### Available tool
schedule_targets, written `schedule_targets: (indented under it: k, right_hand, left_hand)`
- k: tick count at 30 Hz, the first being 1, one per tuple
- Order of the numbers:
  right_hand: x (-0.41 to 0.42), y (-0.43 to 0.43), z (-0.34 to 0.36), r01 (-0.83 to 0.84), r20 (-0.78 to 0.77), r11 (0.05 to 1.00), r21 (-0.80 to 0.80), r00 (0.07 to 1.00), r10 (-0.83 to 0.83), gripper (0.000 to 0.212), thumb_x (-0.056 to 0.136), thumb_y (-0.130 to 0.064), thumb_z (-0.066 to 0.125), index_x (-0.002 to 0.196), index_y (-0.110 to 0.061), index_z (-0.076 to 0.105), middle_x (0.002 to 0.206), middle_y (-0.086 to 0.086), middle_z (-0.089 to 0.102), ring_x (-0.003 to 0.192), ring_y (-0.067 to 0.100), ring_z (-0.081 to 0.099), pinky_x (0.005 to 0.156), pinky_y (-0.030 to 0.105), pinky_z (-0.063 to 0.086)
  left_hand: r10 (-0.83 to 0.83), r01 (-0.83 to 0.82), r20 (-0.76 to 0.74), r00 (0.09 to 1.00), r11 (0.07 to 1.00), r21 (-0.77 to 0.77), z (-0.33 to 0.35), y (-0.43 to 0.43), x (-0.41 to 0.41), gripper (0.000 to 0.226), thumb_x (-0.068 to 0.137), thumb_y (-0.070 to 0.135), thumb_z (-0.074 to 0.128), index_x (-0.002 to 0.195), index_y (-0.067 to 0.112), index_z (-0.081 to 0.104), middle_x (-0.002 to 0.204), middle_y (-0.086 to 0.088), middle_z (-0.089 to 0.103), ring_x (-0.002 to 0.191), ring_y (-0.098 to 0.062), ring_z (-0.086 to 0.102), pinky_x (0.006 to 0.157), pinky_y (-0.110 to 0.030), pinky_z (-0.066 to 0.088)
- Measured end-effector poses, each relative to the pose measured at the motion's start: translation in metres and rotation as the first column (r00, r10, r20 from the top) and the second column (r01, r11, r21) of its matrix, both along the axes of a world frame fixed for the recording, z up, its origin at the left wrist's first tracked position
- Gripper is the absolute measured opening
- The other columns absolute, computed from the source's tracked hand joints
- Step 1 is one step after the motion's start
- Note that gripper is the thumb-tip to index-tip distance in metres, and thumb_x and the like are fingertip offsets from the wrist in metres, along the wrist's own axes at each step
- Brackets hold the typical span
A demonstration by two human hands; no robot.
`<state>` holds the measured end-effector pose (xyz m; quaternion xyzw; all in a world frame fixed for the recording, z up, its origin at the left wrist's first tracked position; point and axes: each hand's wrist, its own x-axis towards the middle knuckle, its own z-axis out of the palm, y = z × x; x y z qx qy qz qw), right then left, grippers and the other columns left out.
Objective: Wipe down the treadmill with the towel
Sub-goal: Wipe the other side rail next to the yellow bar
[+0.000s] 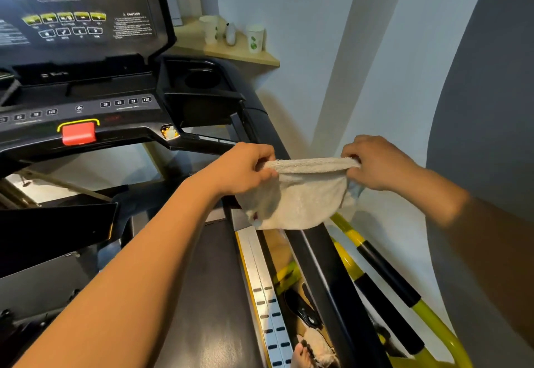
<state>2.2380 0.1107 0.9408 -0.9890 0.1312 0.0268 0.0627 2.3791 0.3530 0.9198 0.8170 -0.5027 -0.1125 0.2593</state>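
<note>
Both hands — left hand (245, 166), right hand (375, 162) — pinch the top edge of a pale grey terry towel (297, 194), stretched above the black treadmill's (202, 295) right side rail. Risk: a loose pinch lets the towel drop.

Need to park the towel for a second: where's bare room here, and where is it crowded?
The treadmill belt left of the silver side rail is bare. The cup holder right of the console looks empty. The wooden shelf is crowded with two paper cups and a small white thing.
</note>
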Motion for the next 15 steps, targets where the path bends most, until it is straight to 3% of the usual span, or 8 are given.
schedule_targets:
  k: [3, 6, 8, 11, 12, 13, 14, 15]
  right_hand:
    - [0.013, -0.015, 0.023, 0.174, 0.212, 0.906, 0.386, 0.939, -0.271, 0.011, 0.078, -0.019, 0.064, 0.088, -0.019, 0.069, 0.094, -0.005, 0.066, 0.090, 0.018, 0.060, 0.077, 0.034, 0.049]
    - [0.026, -0.028, 0.038, 0.223, 0.278, 0.817, 0.531, 0.866, -0.417, 0.015, 0.073, -0.024, 0.067, 0.085, -0.015, 0.067, 0.088, 0.005, 0.067, 0.085, 0.028, 0.063, 0.069, 0.034, 0.048]
    - [0.034, -0.031, 0.044, 0.239, 0.356, 0.778, 0.581, 0.785, -0.507, 0.022, 0.071, -0.024, 0.066, 0.087, -0.009, 0.063, 0.088, 0.013, 0.066, 0.086, 0.034, 0.062, 0.067, 0.038, 0.050]
    - [0.038, -0.012, 0.055, 0.199, 0.576, 0.820, 0.536, 0.624, -0.528, 0.015, 0.075, -0.015, 0.064, 0.087, -0.008, 0.059, 0.088, 0.010, 0.065, 0.084, 0.030, 0.059, 0.070, 0.037, 0.049]
    - [0.035, 0.003, 0.056, 0.158, 0.655, 0.850, 0.503, 0.571, -0.495, 0.011, 0.075, -0.012, 0.063, 0.085, -0.011, 0.057, 0.087, 0.006, 0.064, 0.082, 0.027, 0.058, 0.070, 0.035, 0.046]
    - [0.031, 0.021, 0.054, 0.109, 0.717, 0.882, 0.459, 0.541, -0.440, 0.012, 0.074, -0.010, 0.063, 0.083, -0.016, 0.057, 0.087, 0.004, 0.063, 0.081, 0.023, 0.058, 0.069, 0.033, 0.045]
    - [0.024, 0.039, 0.048, 0.045, 0.733, 0.910, 0.413, 0.577, -0.361, 0.017, 0.073, -0.009, 0.065, 0.085, -0.020, 0.058, 0.089, 0.001, 0.062, 0.082, 0.021, 0.057, 0.069, 0.031, 0.044]
    - [0.017, 0.056, 0.039, -0.048, 0.692, 0.925, 0.377, 0.679, -0.247, 0.022, 0.072, -0.011, 0.069, 0.090, -0.021, 0.061, 0.092, -0.002, 0.061, 0.083, 0.018, 0.057, 0.071, 0.031, 0.046]
  left_hand:
    - [-0.004, -0.006, -0.105, 0.994, 0.996, -0.094, 0.011, -0.003, 0.005, 0.023, 0.090, 0.009, 0.063, 0.087, 0.024, 0.047, 0.075, 0.006, 0.055, 0.066, -0.014, 0.048, 0.064, -0.033, 0.041]
    - [-0.112, 0.077, -0.223, 0.968, 0.985, -0.157, 0.026, -0.003, 0.010, 0.030, 0.089, 0.000, 0.058, 0.091, 0.030, 0.058, 0.094, 0.008, 0.068, 0.088, -0.027, 0.064, 0.086, -0.048, 0.052]
    - [-0.107, 0.071, -0.280, 0.954, 0.988, -0.137, 0.041, -0.008, 0.013, 0.038, 0.090, -0.008, 0.055, 0.088, 0.025, 0.073, 0.095, 0.010, 0.072, 0.095, -0.016, 0.068, 0.093, -0.038, 0.052]
    - [0.040, -0.086, -0.376, 0.926, 0.991, -0.105, 0.056, -0.025, 0.006, 0.043, 0.090, -0.010, 0.048, 0.099, 0.021, 0.077, 0.102, 0.009, 0.073, 0.096, -0.002, 0.067, 0.087, -0.019, 0.049]
    - [0.100, -0.179, -0.474, 0.875, 0.976, -0.126, 0.054, -0.031, 0.003, 0.035, 0.092, -0.003, 0.050, 0.103, 0.018, 0.076, 0.103, 0.002, 0.073, 0.093, -0.007, 0.067, 0.083, -0.021, 0.048]
    - [0.116, -0.275, -0.636, 0.763, 0.948, -0.157, 0.053, -0.038, -0.003, 0.024, 0.095, 0.010, 0.054, 0.106, 0.014, 0.075, 0.103, -0.006, 0.073, 0.093, -0.018, 0.069, 0.080, -0.026, 0.049]
    - [0.103, -0.358, -0.778, 0.619, 0.920, -0.162, 0.053, -0.043, -0.009, 0.027, 0.095, 0.027, 0.058, 0.110, 0.011, 0.074, 0.107, -0.014, 0.072, 0.098, -0.029, 0.069, 0.082, -0.033, 0.051]
    - [0.069, -0.425, -0.868, 0.492, 0.889, -0.171, 0.046, -0.048, -0.013, 0.041, 0.093, 0.043, 0.059, 0.114, 0.010, 0.071, 0.111, -0.017, 0.071, 0.105, -0.035, 0.068, 0.087, -0.040, 0.052]
